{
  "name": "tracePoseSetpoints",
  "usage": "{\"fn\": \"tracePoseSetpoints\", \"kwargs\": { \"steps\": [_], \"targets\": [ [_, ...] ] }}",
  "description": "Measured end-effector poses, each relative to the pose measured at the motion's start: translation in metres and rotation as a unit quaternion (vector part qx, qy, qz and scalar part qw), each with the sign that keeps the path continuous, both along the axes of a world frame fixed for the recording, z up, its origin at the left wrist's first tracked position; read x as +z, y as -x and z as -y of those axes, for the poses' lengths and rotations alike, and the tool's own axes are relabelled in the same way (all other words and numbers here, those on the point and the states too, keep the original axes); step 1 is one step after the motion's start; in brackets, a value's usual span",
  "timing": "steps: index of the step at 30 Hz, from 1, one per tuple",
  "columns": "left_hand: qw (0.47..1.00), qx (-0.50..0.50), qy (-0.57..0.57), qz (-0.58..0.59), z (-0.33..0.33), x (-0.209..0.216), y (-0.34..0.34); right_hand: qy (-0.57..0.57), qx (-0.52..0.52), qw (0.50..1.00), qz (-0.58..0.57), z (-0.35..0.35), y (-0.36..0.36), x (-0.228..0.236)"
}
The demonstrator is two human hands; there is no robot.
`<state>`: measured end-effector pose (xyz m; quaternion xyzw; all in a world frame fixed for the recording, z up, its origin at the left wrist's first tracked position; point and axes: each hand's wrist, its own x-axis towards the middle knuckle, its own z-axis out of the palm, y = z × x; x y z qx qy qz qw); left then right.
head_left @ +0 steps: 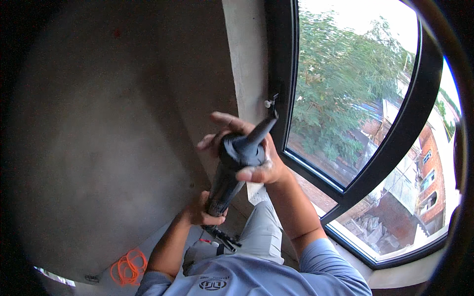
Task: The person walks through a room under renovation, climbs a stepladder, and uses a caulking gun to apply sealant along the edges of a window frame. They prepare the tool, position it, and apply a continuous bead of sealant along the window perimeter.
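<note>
A black caulking gun (226, 185) is held up in front of my body, its round front cap and tapered nozzle (259, 132) pointing up and to the right. My left hand (200, 212) is wrapped round the lower part of the barrel. Around the front cap curls my right hand (269, 165), the thumb on the near side and the other fingers behind it, partly hidden and slightly blurred. Below my left hand, the rear end with its handle and rod (222, 238) hangs over my lap. The nozzle tip overlaps the dark window frame in view; whether they touch I cannot tell.
A large black-framed window (345, 200) fills the right side, with a small pale fitting (268, 103) on its left frame member. Bare grey plaster wall (98, 148) stands to the left. A coiled orange cord (129, 266) lies on the floor at lower left.
</note>
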<state>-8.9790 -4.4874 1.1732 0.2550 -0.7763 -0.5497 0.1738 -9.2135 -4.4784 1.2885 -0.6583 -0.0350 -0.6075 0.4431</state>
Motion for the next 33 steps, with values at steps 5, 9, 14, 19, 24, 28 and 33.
{"fn": "tracePoseSetpoints", "kwargs": {
  "steps": [5, 9, 14, 19, 24, 28, 33],
  "targets": [
    [0.990, -0.124, -0.058, 0.017, 0.003, 0.006, 0.004, 0.070, 0.088, 0.993, -0.036, -0.007, 0.007, 0.005],
    [0.973, -0.203, -0.104, 0.032, 0.002, 0.013, 0.016, 0.182, 0.150, 0.970, -0.056, -0.011, 0.020, 0.017],
    [0.960, -0.232, -0.160, -0.002, 0.003, 0.028, 0.027, 0.251, 0.165, 0.953, -0.041, -0.002, 0.029, 0.032],
    [0.939, -0.289, -0.187, 0.023, 0.009, 0.027, 0.036, 0.239, 0.189, 0.952, -0.024, -0.003, 0.034, 0.026],
    [0.931, -0.309, -0.192, 0.029, 0.016, 0.025, 0.037, 0.224, 0.170, 0.960, 0.011, -0.006, 0.036, 0.018],
    [0.915, -0.326, -0.238, 0.020, 0.020, 0.031, 0.039, 0.269, 0.180, 0.946, 0.022, -0.004, 0.036, 0.023],
    [0.890, -0.383, -0.243, 0.052, 0.021, 0.030, 0.048, 0.258, 0.202, 0.945, 0.007, -0.008, 0.037, 0.024]
  ]
}}
